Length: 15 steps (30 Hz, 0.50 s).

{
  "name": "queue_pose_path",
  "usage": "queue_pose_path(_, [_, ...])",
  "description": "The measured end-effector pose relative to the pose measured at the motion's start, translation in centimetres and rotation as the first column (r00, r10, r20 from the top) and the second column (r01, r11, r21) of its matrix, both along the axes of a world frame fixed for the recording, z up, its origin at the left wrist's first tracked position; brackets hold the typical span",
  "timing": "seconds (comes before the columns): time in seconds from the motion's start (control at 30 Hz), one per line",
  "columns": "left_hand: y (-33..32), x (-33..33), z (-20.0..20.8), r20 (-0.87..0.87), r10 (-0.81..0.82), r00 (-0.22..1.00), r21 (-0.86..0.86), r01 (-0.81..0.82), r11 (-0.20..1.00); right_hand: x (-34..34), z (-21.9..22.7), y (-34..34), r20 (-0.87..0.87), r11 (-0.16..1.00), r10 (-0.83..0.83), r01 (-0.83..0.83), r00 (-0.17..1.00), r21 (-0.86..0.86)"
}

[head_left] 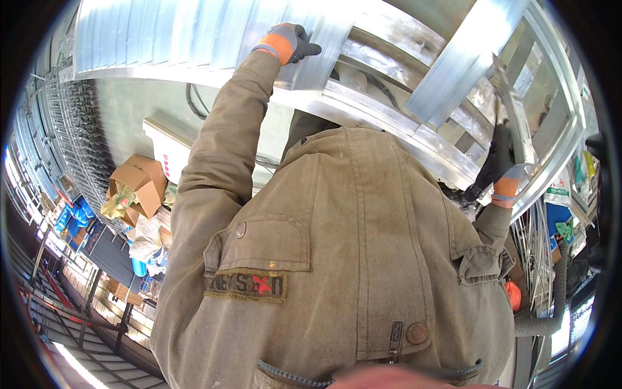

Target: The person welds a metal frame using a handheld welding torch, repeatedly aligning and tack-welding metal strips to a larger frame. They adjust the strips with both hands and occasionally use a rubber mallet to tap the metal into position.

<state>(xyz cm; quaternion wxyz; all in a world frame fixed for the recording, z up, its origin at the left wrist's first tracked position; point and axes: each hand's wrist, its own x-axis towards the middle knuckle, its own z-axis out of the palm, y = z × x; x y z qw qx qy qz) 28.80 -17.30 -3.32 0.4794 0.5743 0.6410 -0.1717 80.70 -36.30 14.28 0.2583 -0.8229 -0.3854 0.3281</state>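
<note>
My left hand (289,44), in a grey and orange work glove, is on the shiny ribbed metal profiles (194,39) at the top. Its fingers are curled at a profile's edge, and the thumb points right. At the right, my right hand (505,165) wears a dark glove with an orange cuff. It is up against an upright metal bar (516,120) of the frame, and its fingers blend into dark parts there, so their grip is unclear. A wide bright metal strip (463,61) lies across the frame between my hands.
A metal rail (382,129) runs along the bench's near side, close to my jacket. To the left stand a white box (170,146), an open cardboard carton (144,185) and stacked metal profiles (61,123). Thin pale rods (534,256) and a grey hose (544,325) are at the lower right.
</note>
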Motion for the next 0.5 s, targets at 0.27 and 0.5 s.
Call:
queue_pose_path(0.27, [0.0,-0.1,0.2,-0.034,-0.030,0.999,0.004,0.030,1.000,-12.9,2.7,7.5,-0.437,0.556,0.775,-0.821,0.457,0.127])
queue_pose_path(0.5, [-0.2,0.1,0.8,-0.035,-0.095,0.995,0.107,0.098,0.989,-17.8,-3.9,8.8,-0.598,0.479,0.700,-0.878,0.390,-0.013])
